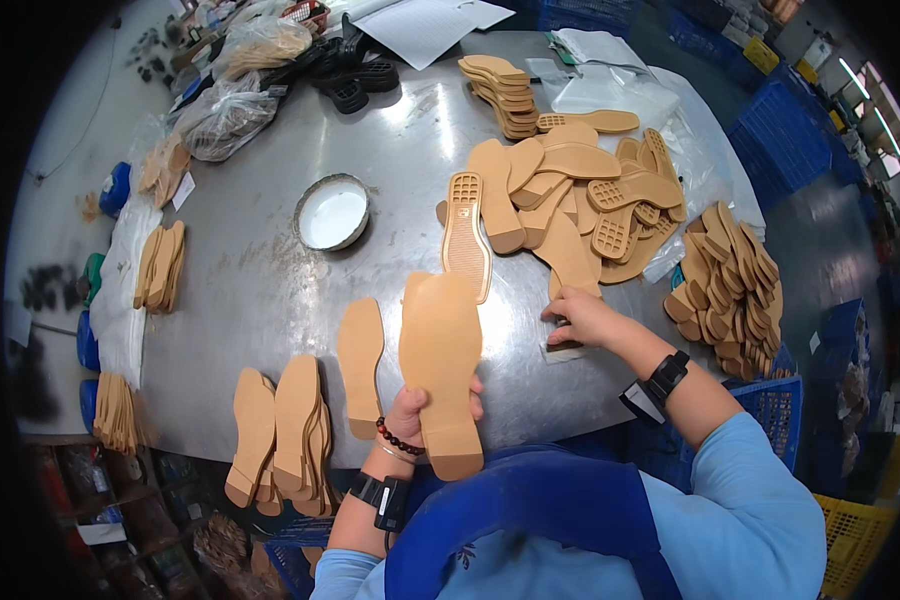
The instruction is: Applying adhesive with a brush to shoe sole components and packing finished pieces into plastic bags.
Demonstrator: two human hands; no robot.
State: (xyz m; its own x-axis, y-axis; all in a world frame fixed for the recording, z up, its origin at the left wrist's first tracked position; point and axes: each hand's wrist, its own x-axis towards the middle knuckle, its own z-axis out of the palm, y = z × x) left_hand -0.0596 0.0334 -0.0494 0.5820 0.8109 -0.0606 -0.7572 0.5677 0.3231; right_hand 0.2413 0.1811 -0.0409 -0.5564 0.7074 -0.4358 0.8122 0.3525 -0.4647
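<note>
Holding tan sole [440,345] w/ L hand [407,412], R hand [587,318] at sole pile [577,160]

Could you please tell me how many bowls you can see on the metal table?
1: the round bowl, white inside, left of the loose pile of soles and beyond the left hand. Others could be hidden behind the plastic bags.

Left fingers [477,407] mostly hidden behind tan sole [440,350]; white sheet [410,30] too small to read.
</note>
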